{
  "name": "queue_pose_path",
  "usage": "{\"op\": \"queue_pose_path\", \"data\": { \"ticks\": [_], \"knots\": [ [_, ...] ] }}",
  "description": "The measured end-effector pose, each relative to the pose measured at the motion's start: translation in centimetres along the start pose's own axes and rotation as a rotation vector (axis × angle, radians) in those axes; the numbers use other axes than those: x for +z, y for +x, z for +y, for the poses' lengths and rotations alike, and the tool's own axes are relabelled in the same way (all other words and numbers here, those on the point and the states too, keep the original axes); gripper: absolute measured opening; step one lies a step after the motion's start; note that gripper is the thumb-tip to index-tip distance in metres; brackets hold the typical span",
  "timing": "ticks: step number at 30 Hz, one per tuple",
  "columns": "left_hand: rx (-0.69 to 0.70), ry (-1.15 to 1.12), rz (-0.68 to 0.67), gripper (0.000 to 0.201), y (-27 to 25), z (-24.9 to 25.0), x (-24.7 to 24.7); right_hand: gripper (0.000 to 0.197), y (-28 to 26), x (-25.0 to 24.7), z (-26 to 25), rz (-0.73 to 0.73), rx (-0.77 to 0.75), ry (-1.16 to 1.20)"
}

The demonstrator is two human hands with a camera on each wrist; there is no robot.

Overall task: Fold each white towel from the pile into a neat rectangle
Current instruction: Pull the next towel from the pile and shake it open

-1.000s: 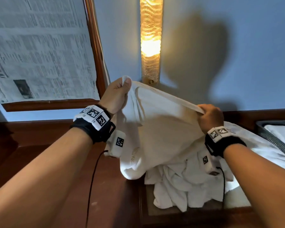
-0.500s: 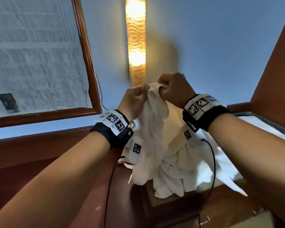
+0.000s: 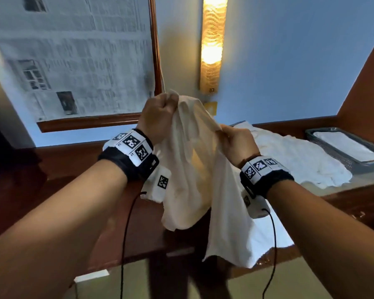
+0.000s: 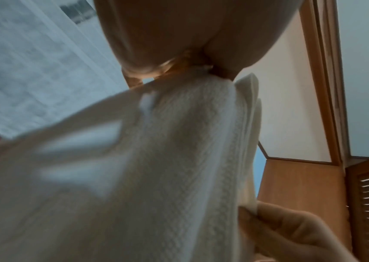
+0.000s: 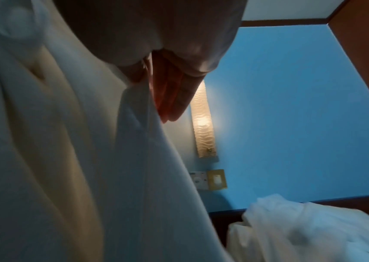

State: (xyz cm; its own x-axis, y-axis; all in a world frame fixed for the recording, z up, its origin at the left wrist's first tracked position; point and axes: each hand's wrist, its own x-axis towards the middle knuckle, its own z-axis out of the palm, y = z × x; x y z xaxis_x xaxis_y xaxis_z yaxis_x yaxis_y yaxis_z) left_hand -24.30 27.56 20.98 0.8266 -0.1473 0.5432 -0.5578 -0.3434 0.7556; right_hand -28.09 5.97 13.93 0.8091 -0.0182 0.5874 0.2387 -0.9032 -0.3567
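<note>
In the head view, the left hand [image 3: 158, 117] grips the white towel [image 3: 194, 175] higher, the right hand [image 3: 238, 141] pinches its edge lower; it hangs lengthwise above the surface [image 3: 354, 199], the pile [image 3: 300, 156] to the right. In the left wrist view, the fingers clamp bunched cloth. The right wrist view is blurred, with cloth gripped and the lower corners hidden.

The towel [image 3: 194, 169] is matt woven cloth, the tabletop [image 3: 78, 197] glossy dark wood.
</note>
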Motion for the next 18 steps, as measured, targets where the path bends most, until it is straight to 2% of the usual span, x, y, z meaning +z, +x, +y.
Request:
{"op": "queue_pose_path", "data": {
  "ticks": [4, 9, 11, 14, 16, 18],
  "knots": [
    [-0.032, 0.057, 0.022, 0.041, -2.8, -0.7, -5.3, 0.024, -0.7, 0.3, -4.7, 0.056, -0.005, 0.107],
    [-0.078, 0.059, 0.018, 0.037, -5.2, -2.3, -8.5, 0.026, -1.2, 1.1, -8.8, 0.033, 0.261, 0.494],
    [-0.081, 0.111, 0.023, 0.040, -5.9, -2.4, -9.4, 0.031, -2.7, 1.6, -10.2, -0.044, 0.217, 0.520],
    [-0.048, 0.246, 0.056, 0.047, -6.9, -1.9, -11.2, 0.034, -4.9, 2.8, -11.6, -0.233, 0.007, 0.347],
    [-0.024, 0.259, 0.061, 0.048, -7.4, -1.6, -12.4, 0.027, -5.4, 4.1, -12.0, -0.242, -0.076, 0.267],
    [-0.029, 0.276, 0.074, 0.048, -7.7, -1.4, -13.6, 0.025, -5.9, 5.5, -12.2, -0.223, -0.055, 0.283]
  ]
}}
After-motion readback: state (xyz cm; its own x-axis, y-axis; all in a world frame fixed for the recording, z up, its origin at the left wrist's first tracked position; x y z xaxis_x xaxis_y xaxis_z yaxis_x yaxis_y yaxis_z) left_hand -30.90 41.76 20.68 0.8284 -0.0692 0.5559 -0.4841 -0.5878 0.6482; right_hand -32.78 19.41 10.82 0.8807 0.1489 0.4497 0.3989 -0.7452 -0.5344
